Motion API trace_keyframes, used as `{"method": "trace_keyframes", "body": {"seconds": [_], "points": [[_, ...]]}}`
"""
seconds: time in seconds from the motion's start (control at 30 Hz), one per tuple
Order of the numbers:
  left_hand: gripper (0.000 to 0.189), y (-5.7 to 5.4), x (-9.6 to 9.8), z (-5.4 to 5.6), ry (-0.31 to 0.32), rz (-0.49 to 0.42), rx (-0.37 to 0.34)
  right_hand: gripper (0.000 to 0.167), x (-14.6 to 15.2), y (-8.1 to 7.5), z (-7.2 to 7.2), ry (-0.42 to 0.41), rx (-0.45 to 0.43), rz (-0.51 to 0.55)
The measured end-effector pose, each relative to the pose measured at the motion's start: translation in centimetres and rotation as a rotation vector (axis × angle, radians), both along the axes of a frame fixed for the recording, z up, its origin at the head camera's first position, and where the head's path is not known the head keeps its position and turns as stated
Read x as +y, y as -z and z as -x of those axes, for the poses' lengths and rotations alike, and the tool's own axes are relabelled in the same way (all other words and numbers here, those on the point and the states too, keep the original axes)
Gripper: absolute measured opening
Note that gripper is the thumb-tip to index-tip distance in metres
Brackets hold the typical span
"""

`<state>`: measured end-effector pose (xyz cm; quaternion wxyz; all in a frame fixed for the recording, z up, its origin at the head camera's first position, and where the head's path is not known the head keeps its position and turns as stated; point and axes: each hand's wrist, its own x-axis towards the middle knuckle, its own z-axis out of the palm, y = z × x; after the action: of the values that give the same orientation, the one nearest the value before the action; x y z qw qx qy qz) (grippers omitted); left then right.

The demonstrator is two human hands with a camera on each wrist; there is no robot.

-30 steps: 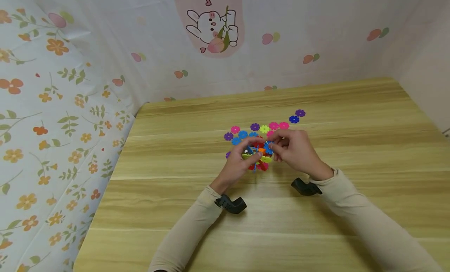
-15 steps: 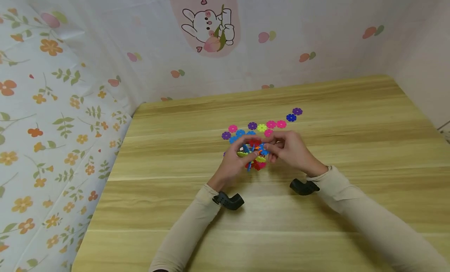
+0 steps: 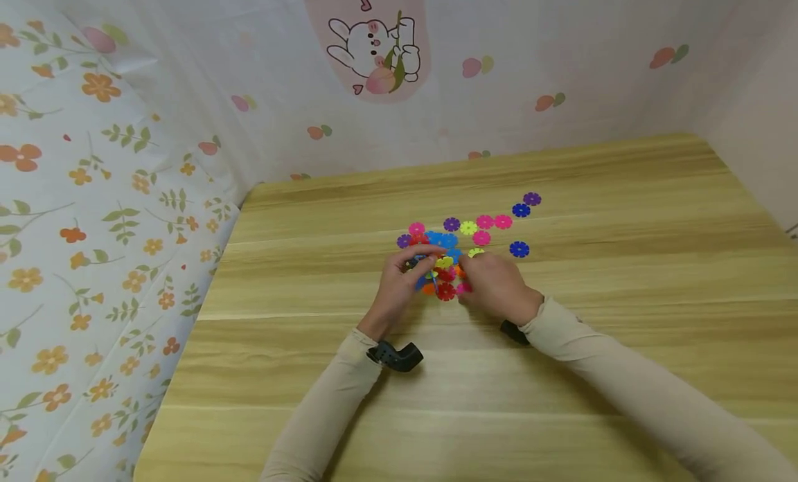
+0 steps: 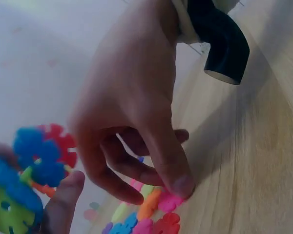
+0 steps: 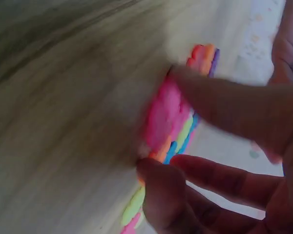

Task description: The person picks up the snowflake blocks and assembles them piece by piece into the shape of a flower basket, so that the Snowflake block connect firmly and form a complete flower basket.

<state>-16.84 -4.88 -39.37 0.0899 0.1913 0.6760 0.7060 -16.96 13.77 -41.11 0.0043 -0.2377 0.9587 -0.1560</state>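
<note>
In the head view my left hand (image 3: 394, 284) holds a joined cluster of notched plastic snowflake discs. The left wrist view shows this cluster (image 4: 44, 161) in blue, red and yellow-green, by the left thumb (image 4: 63, 202). My right hand (image 3: 501, 284) is low over the loose discs to the right of the cluster, fingers bent downward. In the right wrist view its blurred thumb and finger stand apart on either side of a pink disc (image 5: 163, 114). Seen from the left wrist, one fingertip of that hand overlaps a pink disc (image 4: 171, 201) on the table.
Loose discs lie flat behind the hands, among them a yellow-green disc (image 3: 468, 228), a purple disc (image 3: 532, 199) and a dark blue disc (image 3: 519, 249). A red disc (image 3: 445, 291) lies between the hands. The wooden table (image 3: 499, 426) meets a printed cloth (image 3: 511, 73) behind.
The right hand has left the blue disc at the cluster and come down among the loose discs. My left hand has shifted left with the cluster. Discs formerly covered by the right hand now show.
</note>
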Motion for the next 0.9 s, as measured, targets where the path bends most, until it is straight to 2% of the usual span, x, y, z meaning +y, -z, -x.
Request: {"method": "trace_keyframes", "body": {"seconds": [0.07, 0.2, 0.27, 0.37, 0.5, 0.63, 0.73, 0.83, 0.9], "points": [[0.022, -0.1, 0.1, 0.1, -0.006, 0.02, 0.03, 0.035, -0.3, 0.0, 0.1, -0.001, -0.009, -0.01], [0.021, 0.4, 0.3, 0.2, 0.015, 0.03, 0.058, 0.024, 0.2, -0.1, 0.5, -0.002, -0.144, 0.063], [0.022, 1.1, 0.2, 0.4, 0.037, 0.031, 0.046, 0.018, 0.8, 0.0, 0.6, -0.01, -0.22, 0.133], [0.024, 2.3, 0.1, 0.9, 0.068, 0.037, 0.03, 0.011, 2.0, 0.1, 0.6, -0.026, -0.276, 0.255], [0.027, 3.0, 0.1, 1.2, 0.084, 0.053, 0.021, 0.017, 3.4, -0.7, 0.4, -0.019, -0.312, 0.436], [0.029, 2.9, 0.2, 1.2, 0.081, 0.036, -0.01, 0.019, 3.8, -1.9, 0.1, 0.014, -0.313, 0.656], [0.03, 2.6, 0.4, 1.2, 0.086, 0.01, -0.026, 0.017, 3.7, -2.5, 0.1, 0.037, -0.267, 0.797], [0.03, 2.0, 0.5, 1.0, 0.096, 0.0, -0.015, 0.012, 3.4, -2.8, 0.1, 0.049, -0.211, 0.854], [0.029, 1.3, 0.6, 0.6, 0.098, 0.015, 0.0, 0.011, 3.1, -3.0, 0.1, 0.051, -0.177, 0.845]]}}
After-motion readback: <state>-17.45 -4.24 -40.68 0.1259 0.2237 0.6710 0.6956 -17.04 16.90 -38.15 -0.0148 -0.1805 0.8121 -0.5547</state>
